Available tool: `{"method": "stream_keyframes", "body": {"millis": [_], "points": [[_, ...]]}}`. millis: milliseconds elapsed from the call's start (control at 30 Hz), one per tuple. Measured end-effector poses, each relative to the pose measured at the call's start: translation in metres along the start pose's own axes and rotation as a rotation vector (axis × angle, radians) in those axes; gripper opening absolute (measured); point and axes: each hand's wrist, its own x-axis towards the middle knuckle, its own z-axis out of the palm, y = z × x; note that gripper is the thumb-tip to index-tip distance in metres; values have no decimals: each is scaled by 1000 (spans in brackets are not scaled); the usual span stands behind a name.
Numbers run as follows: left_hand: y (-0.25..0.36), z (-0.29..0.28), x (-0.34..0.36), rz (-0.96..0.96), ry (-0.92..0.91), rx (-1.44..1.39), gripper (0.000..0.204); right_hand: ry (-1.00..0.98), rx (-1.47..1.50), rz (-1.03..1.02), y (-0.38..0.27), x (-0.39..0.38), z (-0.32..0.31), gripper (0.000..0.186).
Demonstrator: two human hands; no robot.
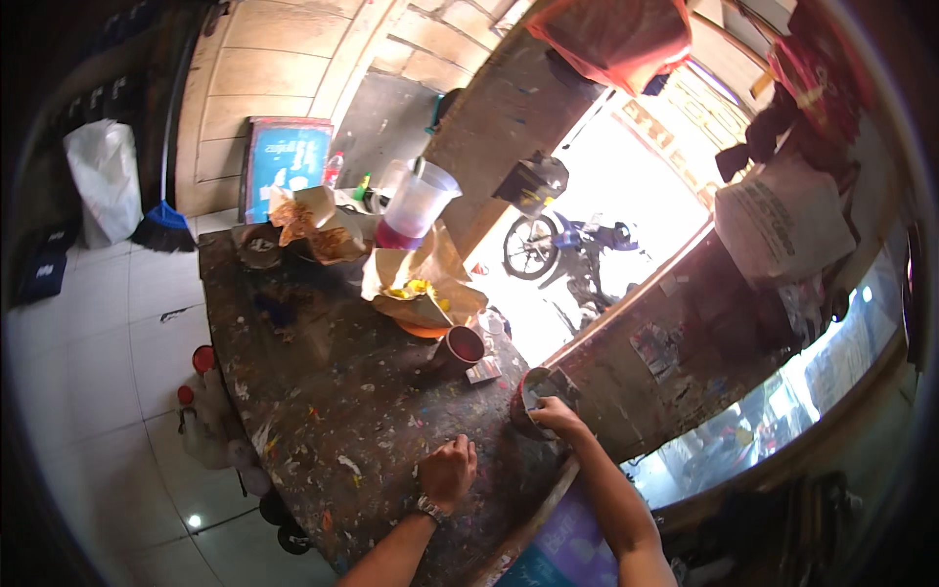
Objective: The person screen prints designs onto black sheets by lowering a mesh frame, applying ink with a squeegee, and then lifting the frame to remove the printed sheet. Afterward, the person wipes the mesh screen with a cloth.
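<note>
At the table's right edge stands a dark, round tub [521, 391] with a reddish rim. My right hand [558, 415] is closed at its near rim, the fingertips over the edge and partly hidden. On the paint-stained dark tabletop [333, 391] rests my left hand [449, 472], curled into a loose fist with a watch on the wrist. Nothing shows in it. Beyond the hands are a reddish-brown cup [462, 349] and a small flat pack [483, 370] beside it.
Farther back, brown paper with yellow food [416, 291] sits in an orange bowl, near a clear plastic pitcher [419, 201] with red liquid. An ashtray-like dish [259, 247] stands at the far left corner. Bottles [205, 421] line the floor on the left. A motorcycle [567, 245] is outside.
</note>
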Motion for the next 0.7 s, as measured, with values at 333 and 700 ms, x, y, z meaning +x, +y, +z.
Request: {"method": "stream_keyframes", "body": {"millis": [333, 700], "points": [[9, 1, 2, 33, -13, 95, 22, -19, 779, 146, -11, -10, -33, 21], [9, 9, 2, 58, -31, 14, 23, -26, 218, 146, -8, -8, -38, 30]]}}
